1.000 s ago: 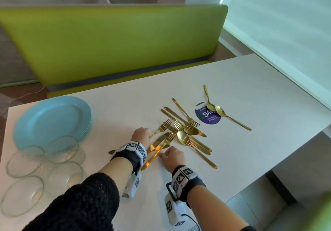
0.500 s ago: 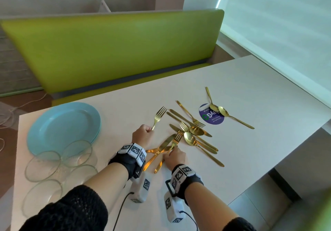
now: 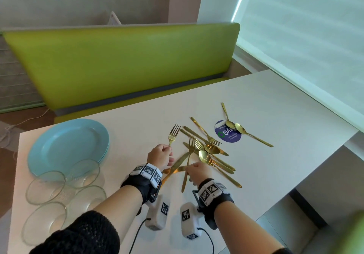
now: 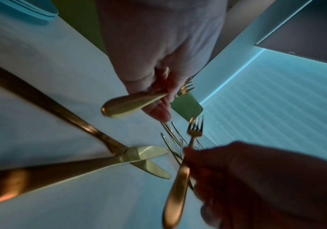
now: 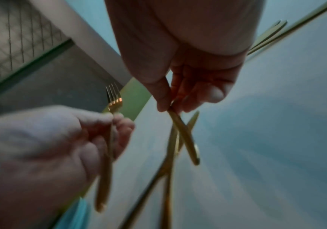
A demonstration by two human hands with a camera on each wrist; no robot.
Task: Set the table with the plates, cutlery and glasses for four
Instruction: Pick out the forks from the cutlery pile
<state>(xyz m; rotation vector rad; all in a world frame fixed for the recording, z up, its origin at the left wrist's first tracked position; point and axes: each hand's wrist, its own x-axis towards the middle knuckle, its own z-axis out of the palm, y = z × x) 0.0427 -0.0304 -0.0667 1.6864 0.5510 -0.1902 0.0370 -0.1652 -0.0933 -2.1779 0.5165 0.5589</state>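
Observation:
A gold fork (image 3: pixel 174 133) stands tines-up in my left hand (image 3: pixel 169 151), which grips its handle (image 4: pixel 131 103) above the white table (image 3: pixel 275 104). My right hand (image 3: pixel 189 172) pinches a second gold fork (image 3: pixel 190 149) by the middle of its handle (image 5: pixel 184 136), just over two crossed gold knives (image 3: pixel 175 168). A pile of gold forks, knives and spoons (image 3: pixel 208 147) lies right of both hands. A stack of light blue plates (image 3: pixel 67 145) sits at the table's left, with several clear glass bowls (image 3: pixel 84 173) in front of it.
Two gold spoons (image 3: pixel 248 133) lie by a round purple sticker (image 3: pixel 228 135) to the right of the pile. A green bench (image 3: pixel 122 62) runs along the table's far side. The table's right edge (image 3: pixel 315 165) drops off near the window.
My left hand has lifted its fork out of the pile and turned it tines-up. My right hand has closed on a second fork's handle and raised it off the knives.

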